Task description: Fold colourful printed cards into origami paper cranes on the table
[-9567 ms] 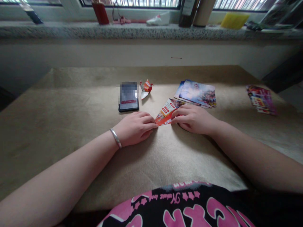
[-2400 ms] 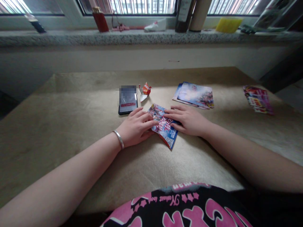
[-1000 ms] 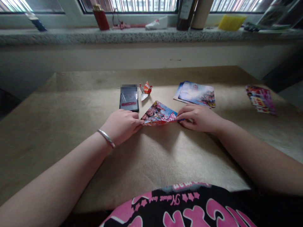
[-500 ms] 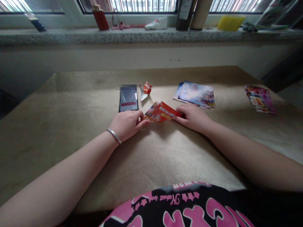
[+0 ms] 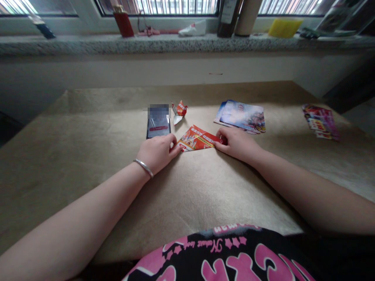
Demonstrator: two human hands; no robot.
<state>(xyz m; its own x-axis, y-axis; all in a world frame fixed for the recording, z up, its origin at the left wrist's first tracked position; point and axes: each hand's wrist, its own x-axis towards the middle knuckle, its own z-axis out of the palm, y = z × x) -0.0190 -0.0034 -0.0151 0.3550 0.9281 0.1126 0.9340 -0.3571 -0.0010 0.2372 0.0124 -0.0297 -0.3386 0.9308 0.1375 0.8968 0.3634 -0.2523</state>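
Observation:
A folded orange-red printed paper (image 5: 197, 139) lies flat on the tan table (image 5: 88, 156) as a triangle. My left hand (image 5: 156, 151), with a silver bracelet on the wrist, pinches the paper's left corner. My right hand (image 5: 236, 141) presses its right corner with curled fingers. A dark phone (image 5: 158, 125) lies just beyond my left hand. A small folded paper figure (image 5: 179, 111) in orange and white stands beside the phone.
A stack of blue printed sheets (image 5: 241, 116) lies beyond my right hand. More pink leaflets (image 5: 320, 121) lie at the table's right edge. A stone windowsill (image 5: 175, 42) at the back holds a red cup (image 5: 123, 22), bottles and a yellow box (image 5: 284, 27).
The paper, open and blue side up earlier, was lifted, folded over to its orange side, and now lies pressed flat as a triangle. Both hands stayed at its two ends.

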